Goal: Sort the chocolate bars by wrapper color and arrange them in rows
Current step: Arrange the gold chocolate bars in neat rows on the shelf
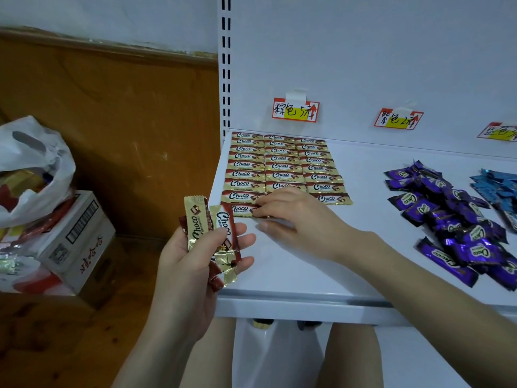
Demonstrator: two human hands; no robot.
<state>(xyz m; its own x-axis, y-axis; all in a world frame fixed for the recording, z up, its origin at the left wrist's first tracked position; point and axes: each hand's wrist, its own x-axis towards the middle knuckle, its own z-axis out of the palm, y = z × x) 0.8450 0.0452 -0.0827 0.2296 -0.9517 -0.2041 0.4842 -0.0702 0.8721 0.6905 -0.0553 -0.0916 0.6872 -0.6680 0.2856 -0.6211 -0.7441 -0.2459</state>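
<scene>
Gripping brown bars, left hand, right hand touching three columns

"Choco" is printed on the brown-gold bars and the purple bars

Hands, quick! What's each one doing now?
Left hand: holds brown-gold chocolate bars.
Right hand: open, pressing the front bar.

Mid-frame, the right grip rests its fingertips on the nearest gold-and-brown foil-wrapped chocolate bar of three tidy columns on the white metal shelf. Lower left, the left grip holds several bars of the same kind. At right lie loose purple-wrapped bars and blue-wrapped bars.
</scene>
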